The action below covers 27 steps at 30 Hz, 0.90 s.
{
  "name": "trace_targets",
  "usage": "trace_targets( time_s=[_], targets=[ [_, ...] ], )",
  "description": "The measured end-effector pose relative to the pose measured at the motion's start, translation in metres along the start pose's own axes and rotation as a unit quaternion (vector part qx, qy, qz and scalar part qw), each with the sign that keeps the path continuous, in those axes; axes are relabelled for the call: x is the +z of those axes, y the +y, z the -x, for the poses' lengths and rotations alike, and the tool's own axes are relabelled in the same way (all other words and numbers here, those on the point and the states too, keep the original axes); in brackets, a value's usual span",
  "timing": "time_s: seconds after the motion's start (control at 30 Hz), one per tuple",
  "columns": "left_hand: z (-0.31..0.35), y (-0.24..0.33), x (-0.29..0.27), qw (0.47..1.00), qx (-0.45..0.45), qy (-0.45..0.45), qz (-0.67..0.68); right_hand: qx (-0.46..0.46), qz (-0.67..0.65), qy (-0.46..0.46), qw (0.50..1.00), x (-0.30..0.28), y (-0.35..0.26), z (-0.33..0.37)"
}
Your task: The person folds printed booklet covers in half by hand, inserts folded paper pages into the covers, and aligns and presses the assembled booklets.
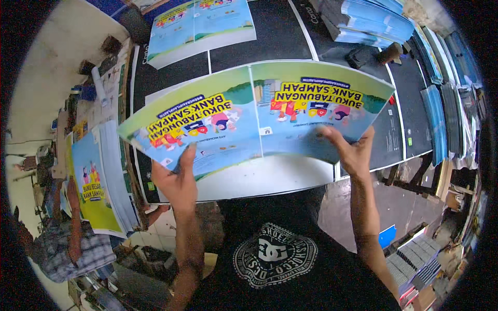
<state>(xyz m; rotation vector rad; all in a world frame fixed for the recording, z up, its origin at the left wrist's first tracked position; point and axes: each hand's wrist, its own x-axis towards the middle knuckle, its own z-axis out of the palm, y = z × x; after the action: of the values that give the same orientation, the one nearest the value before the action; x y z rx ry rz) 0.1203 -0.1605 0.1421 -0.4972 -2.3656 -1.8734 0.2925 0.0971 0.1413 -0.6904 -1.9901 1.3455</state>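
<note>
My hands hold up a wide printed sheet (pixel 244 122) in blue and green, with two matching cover pictures side by side and a pale line between them. It bows in the middle, above the table. My left hand (pixel 179 179) grips the lower left part, thumb on the printed face and fingers mostly hidden behind. At the right end my right hand (pixel 354 151) pinches the sheet the same way, its thumb on the print. Whether it is one sheet or a few together, I cannot tell. Past it, similar printed sheets (pixel 202 31) lie on the table's far side.
Black boards with white edges cover the table (pixel 280 31). A stack of blue printed sheets (pixel 368 20) stands at the far right, near a dark block (pixel 358 58). More bundles (pixel 438 124) line the right side. Leftward, a person in a plaid shirt (pixel 72 259) is beside a paper stack (pixel 111 181).
</note>
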Motion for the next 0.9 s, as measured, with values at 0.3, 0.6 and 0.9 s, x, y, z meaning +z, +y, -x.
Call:
trace_targets(
  time_s=[0.3,0.6,0.9],
  targets=[
    [0.023,-0.013,0.016,0.988,0.074,0.133,0.022,-0.008,-0.022,0.118,0.993,0.019,0.019,0.028],
    [-0.008,-0.023,-0.002,0.96,-0.107,-0.184,-0.181,0.119,0.113,-0.065,0.984,0.004,0.037,-0.018],
    [0.006,-0.079,0.017,0.969,-0.051,-0.167,-0.177,-0.396,-0.191,-0.178,0.88,0.123,-0.042,-0.052]
  ],
)
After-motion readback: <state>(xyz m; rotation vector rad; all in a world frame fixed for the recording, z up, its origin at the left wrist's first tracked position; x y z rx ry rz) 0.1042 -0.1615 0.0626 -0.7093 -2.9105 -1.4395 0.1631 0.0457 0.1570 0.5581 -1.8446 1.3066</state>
